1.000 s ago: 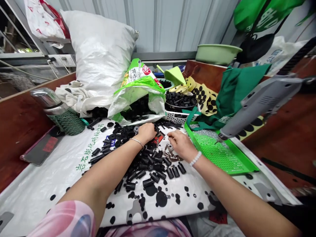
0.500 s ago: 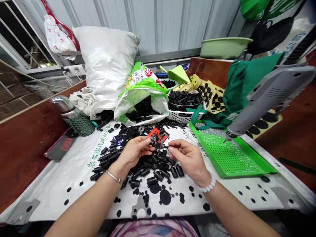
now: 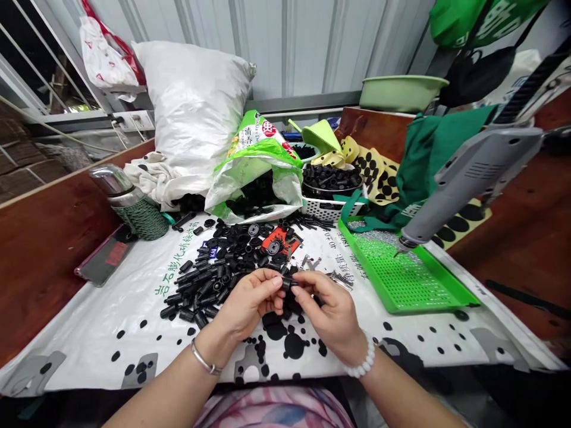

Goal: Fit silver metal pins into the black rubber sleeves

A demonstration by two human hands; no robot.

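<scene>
Between my fingertips is a small black plastic cylinder [image 3: 288,284] with a thinner end. My left hand [image 3: 257,294] pinches it from the left, thumb on top. My right hand [image 3: 329,302] grips its right end between thumb and forefinger; the fingers partly cover it. Both hands are above the front of a pile of black plastic parts [image 3: 209,285], mostly short tubes and discs. A red-orange card [image 3: 285,241] with a round black part on it lies in the pile. Small metal pieces [image 3: 341,279] show just behind my right hand.
At right, a grey electric screwdriver [image 3: 468,178] hangs over a green perforated tray [image 3: 428,291] of small screws. Behind the pile stand an open bag [image 3: 259,157] of black parts and a white basket [image 3: 328,208]. At left are a flask [image 3: 129,202] and a phone [image 3: 104,258].
My hands have come closer together and a little nearer me, meeting at the black cylinder. The thin dark piece seen earlier at my right fingertips no longer shows separately. The view has shifted slightly.
</scene>
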